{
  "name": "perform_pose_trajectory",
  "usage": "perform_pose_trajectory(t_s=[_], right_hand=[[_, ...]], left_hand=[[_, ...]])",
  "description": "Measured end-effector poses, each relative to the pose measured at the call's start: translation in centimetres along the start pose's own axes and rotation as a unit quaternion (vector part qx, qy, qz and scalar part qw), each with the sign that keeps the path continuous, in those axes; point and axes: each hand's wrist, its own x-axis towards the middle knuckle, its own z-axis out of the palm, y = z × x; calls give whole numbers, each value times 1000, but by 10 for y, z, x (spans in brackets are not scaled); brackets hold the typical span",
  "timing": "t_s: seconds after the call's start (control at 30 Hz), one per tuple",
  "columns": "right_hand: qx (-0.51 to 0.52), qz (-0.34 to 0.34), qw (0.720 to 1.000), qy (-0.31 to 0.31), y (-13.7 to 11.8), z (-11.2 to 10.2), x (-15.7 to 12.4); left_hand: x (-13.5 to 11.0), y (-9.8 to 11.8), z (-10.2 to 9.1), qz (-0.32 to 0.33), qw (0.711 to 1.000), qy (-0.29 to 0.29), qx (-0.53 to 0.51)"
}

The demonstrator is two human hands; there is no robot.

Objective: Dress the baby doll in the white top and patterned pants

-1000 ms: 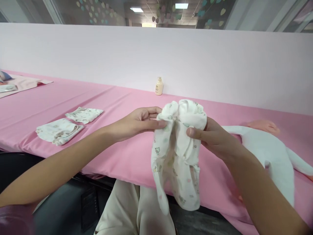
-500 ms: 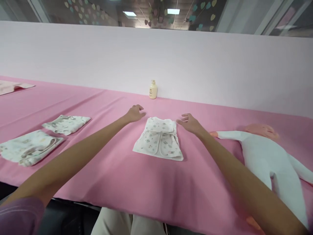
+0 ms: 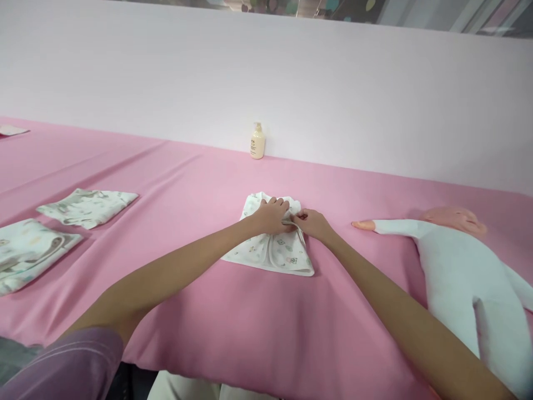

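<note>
A small white printed baby garment [image 3: 275, 253] lies folded on the pink cloth in front of me, its curved front edges toward me. Across its upper middle rests my left hand [image 3: 275, 215], fingers bent over the fabric near a raised fold; its thumb side is partly hidden. My right hand [image 3: 311, 222] pinches the garment's right side, with thumb and forefinger closed on the cloth edge, which lifts a little between the two hands.
To the left lie two folded printed cloths [image 3: 89, 206] [image 3: 31, 253]. A cream pump bottle [image 3: 257, 142] stands by the white wall [image 3: 166, 78]. A baby doll [image 3: 453, 266] in a white suit lies at the right. The pink tablecloth [image 3: 200, 311] has wrinkles.
Both hands have moved inward from either side of the garment onto it. The right hand has taken hold of its right edge, and the fabric is lifted there. The view has tilted down.
</note>
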Motion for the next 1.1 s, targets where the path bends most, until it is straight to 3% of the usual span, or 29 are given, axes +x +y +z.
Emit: perform_pose_trajectory(t_s=[0.1,0.27,0.43,0.5,0.57,0.73,0.8,0.9,1.0,1.1], right_hand=[[51,-35,998,2,-10,-4,4],[150,-96,984,10,-33,-5,-2],[49,-151,987,-2,-46,0,-8],[-21,-162,987,-12,-46,1,-8],[-85,-160,983,-13,-42,0,-9],[-179,-96,978,38,-19,-9,-16],[-204,-82,975,45,-8,-12,-21],[-245,-102,961,76,0,-10,-26],[-258,-164,947,102,-12,-2,-26],[-243,-236,939,65,-37,14,-22]], left_hand=[[0,-6,-5,-26,997,-1,-73],[-8,-38,-33,-73,967,39,-241],[-21,-59,-64,-68,935,-42,-345],[-26,-63,-73,-77,925,-37,-370],[-35,-72,-81,-97,918,3,-384],[-82,-131,-91,-243,898,186,-315],[-109,-158,-88,-313,894,222,-231],[-144,-181,-80,-364,887,213,-186],[-156,-175,-69,-332,893,252,-171],[-143,-156,-60,-243,917,281,-147]])
